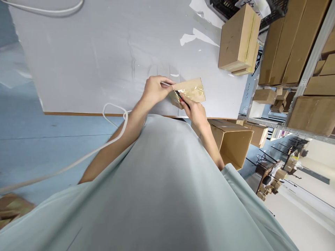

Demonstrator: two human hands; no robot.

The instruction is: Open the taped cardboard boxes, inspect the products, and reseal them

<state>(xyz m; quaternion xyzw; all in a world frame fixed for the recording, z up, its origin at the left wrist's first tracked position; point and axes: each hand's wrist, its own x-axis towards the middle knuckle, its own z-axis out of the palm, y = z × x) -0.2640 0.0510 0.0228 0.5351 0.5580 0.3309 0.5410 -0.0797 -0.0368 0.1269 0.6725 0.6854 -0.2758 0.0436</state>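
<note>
A small cardboard box [192, 89] with shiny clear tape lies near the front edge of the grey table [104, 62]. My right hand [195, 109] is closed around a black and red cutter [183, 98], whose tip is against the taped side of the box. On the box's left end, my left hand [157, 89] pinches the edge between thumb and fingers. The exact grip of the left fingertips is small and partly hidden.
Larger cardboard boxes [231, 42] stand at the table's right end, with torn white paper [196, 37] beside them. An open carton [234, 148] sits below the right edge. A white cable [89, 153] crosses my left forearm.
</note>
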